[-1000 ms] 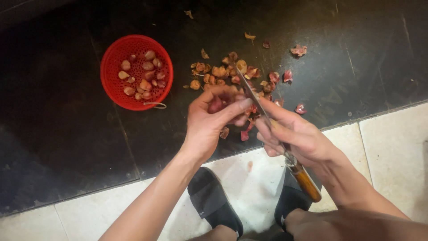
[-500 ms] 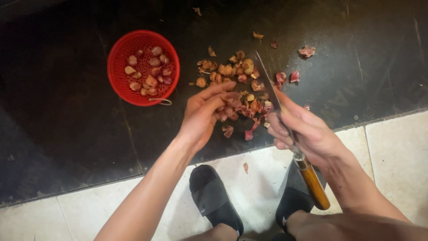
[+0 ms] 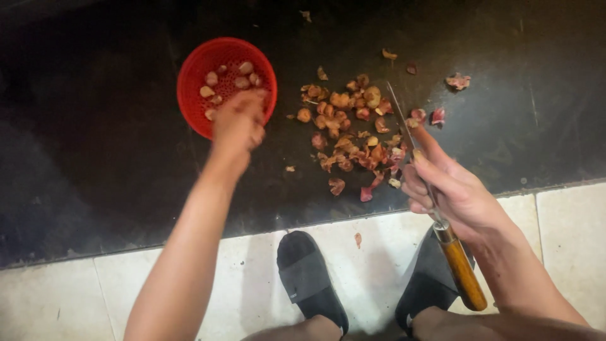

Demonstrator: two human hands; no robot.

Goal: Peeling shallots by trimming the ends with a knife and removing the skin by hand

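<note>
Red basket (image 3: 196, 88), upper left, takes the left hand (image 3: 238, 123), fingers curled over peeled shallots (image 3: 243, 79), grip unclear. Right hand (image 3: 451, 189) grips the knife (image 3: 435, 215); its raised blade could nick fingers over the peels (image 3: 353, 136).

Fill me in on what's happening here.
A person crouches over a dark floor slab, seen from above. The left hand reaches into a red basket holding peeled shallots. The right hand holds a knife with a wooden handle, blade pointing away over a heap of reddish-brown peels. Two black sandals rest on the pale tiles below.
</note>
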